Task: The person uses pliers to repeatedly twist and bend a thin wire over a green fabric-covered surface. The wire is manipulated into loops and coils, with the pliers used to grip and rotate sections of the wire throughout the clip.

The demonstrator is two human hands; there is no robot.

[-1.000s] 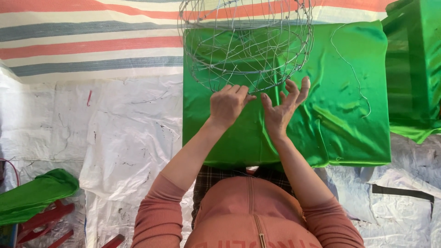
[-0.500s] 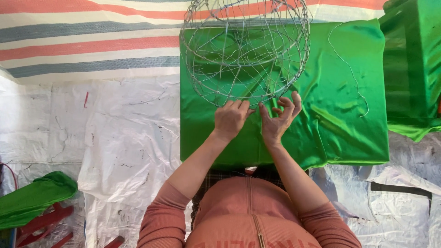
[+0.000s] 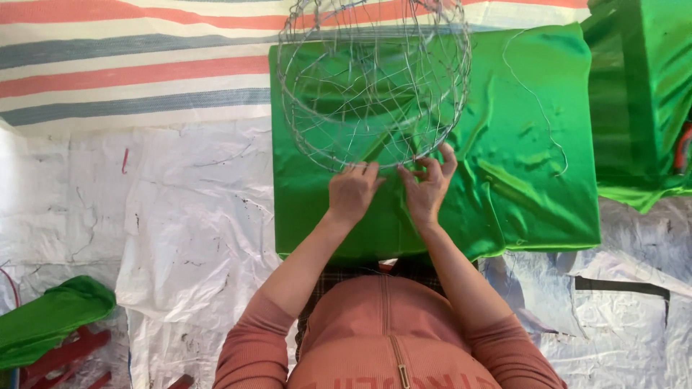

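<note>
At far left a bundled green cloth point(image 3: 50, 317) lies on the white plastic sheet point(image 3: 187, 238), above a red frame point(image 3: 65, 356) that pokes into the corner. Behind them runs a striped tarp point(image 3: 130, 72) in red, grey and cream. At centre, your left hand point(image 3: 353, 193) curls its fingertips onto the lower rim of a round wire frame point(image 3: 375, 79), with the knuckles bent in a light pinch on the wire. Just beside it, your right hand point(image 3: 427, 189) pinches the same rim between thumb and fingers, one finger raised. The frame stands tilted on a flat sheet of shiny green fabric point(image 3: 504, 194), which is spread under it and reaches toward you. A loose strand of thin wire point(image 3: 537, 101) trails across the fabric to the right. At far right more green fabric point(image 3: 641, 94) is heaped. By the look of it the frame is bare: no fabric yet wraps it, and the covering appears still to be done.
</note>
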